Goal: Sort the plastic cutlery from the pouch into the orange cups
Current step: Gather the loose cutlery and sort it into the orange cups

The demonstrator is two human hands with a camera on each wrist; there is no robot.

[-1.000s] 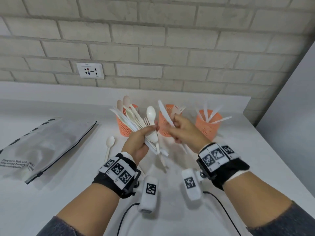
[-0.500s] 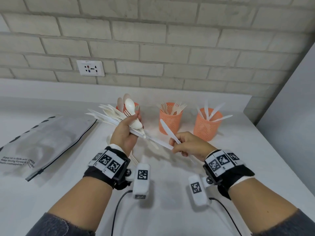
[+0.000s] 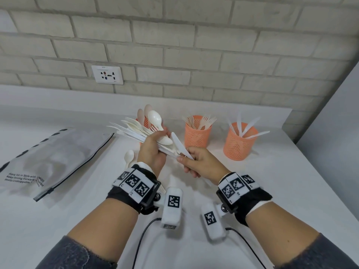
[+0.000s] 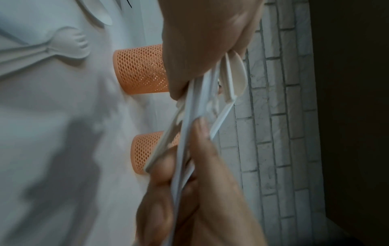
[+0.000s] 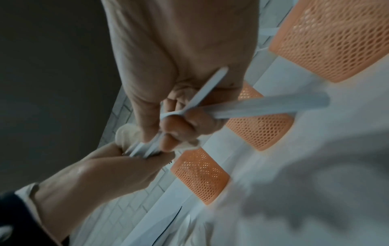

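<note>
My left hand (image 3: 158, 139) grips a fanned bundle of white plastic cutlery (image 3: 134, 129), heads pointing up and left. My right hand (image 3: 184, 159) pinches a white knife (image 3: 179, 144) right at the bundle's handle ends; in the right wrist view its handle (image 5: 263, 106) sticks out past curled fingers. Three orange mesh cups stand behind. The spoon cup (image 3: 145, 122) is mostly hidden by the bundle. The fork cup (image 3: 197, 137) is in the middle and the knife cup (image 3: 240, 147) at the right. The grey pouch (image 3: 50, 158) lies flat at the left.
A loose white spoon (image 3: 129, 157) lies on the white table (image 3: 281, 191) left of my left wrist, and more cutlery (image 4: 63, 48) lies there in the left wrist view. A brick wall with a socket (image 3: 107, 74) runs behind the cups. A grey panel (image 3: 334, 133) bounds the right side.
My right hand, holding the knife, has moved up and left from open table space until it meets the bundle's handle ends. My left hand has stayed near the spoon cup.
</note>
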